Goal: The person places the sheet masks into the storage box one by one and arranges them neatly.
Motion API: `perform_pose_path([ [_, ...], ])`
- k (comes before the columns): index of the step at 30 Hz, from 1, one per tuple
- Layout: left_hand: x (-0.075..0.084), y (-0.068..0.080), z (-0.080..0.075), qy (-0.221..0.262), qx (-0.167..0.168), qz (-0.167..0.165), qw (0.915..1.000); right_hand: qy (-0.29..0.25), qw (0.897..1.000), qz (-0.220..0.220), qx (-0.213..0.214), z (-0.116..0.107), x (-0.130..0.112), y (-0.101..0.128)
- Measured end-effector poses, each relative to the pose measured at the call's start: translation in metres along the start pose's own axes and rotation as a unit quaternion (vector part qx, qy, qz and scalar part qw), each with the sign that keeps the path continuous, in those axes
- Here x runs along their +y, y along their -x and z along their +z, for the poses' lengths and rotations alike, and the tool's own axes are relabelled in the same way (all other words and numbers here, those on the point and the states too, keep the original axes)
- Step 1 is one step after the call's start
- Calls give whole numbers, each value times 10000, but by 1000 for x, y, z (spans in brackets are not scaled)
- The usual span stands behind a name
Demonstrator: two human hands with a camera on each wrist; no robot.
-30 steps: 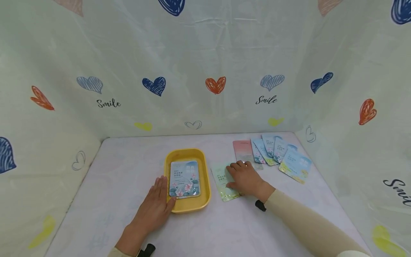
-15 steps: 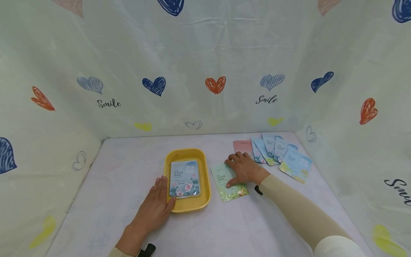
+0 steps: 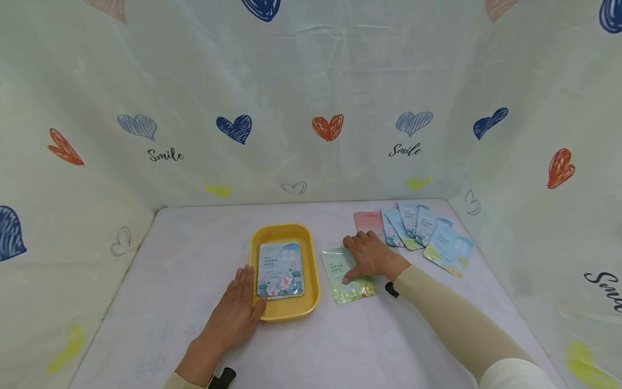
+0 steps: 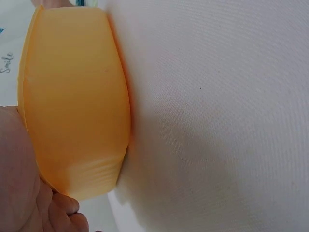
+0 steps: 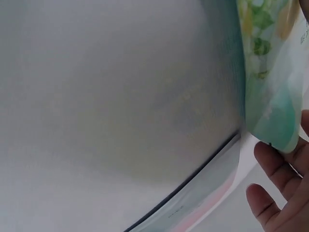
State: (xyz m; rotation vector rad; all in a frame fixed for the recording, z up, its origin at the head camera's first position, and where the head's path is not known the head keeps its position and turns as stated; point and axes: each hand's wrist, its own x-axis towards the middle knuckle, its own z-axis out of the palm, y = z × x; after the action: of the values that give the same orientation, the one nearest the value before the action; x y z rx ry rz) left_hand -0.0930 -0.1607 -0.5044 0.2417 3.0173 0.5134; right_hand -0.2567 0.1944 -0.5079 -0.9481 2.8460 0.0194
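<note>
In the head view my left hand point(image 3: 233, 313) lies with straight fingers along the left rim of a yellow tray point(image 3: 284, 312); the left wrist view shows the tray's outer wall point(image 4: 77, 96) beside it. A blue floral sachet point(image 3: 279, 270) lies flat inside the tray. To the tray's right, my right hand point(image 3: 371, 255) grips a green sachet point(image 3: 347, 286), thumb on its printed face and fingers at its far edge. Close up in the right wrist view, the sachet point(image 5: 273, 96) stands bent up off the table at the fingertips.
Behind the right hand lies a pink sachet point(image 3: 368, 221). Several blue sachets point(image 3: 407, 219) overlap in a fan at the back right, with a blue-and-yellow one point(image 3: 448, 249) nearest the table's right edge. Printed curtain point(image 3: 291, 81) surrounds the white table point(image 3: 194, 243).
My right hand has shifted slightly up and left on the green sachet, uncovering more of its lower right corner. My left hand and the tray stay in place.
</note>
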Motion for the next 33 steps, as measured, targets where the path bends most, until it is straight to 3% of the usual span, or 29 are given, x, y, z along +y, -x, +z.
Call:
perform_pose_path([
  [4,0,0,-1,10,-20,8,10000,-695,9970,320,113,-2,-2,2],
  [7,1,1,-2,18,-7,4,10000,-1360,9878,709,262,-6,-4,3],
  [14,2,4,-6,85,171,136,9997,-2576,9502,1511,887,-10,0,4],
  [20,1,4,-5,115,149,128,9997,-3414,9174,1704,1127,-9,6,4],
  [22,1,4,-5,129,143,127,9997,-3602,9107,1669,1141,-8,7,4],
  [29,1,3,-4,181,32,30,9998,-3481,9244,1344,795,-1,3,7],
  [31,0,3,-3,189,20,30,9998,-3632,9187,1375,720,-1,0,9],
  [33,0,2,-2,172,29,58,9998,-3934,9045,1523,627,-1,-1,9],
])
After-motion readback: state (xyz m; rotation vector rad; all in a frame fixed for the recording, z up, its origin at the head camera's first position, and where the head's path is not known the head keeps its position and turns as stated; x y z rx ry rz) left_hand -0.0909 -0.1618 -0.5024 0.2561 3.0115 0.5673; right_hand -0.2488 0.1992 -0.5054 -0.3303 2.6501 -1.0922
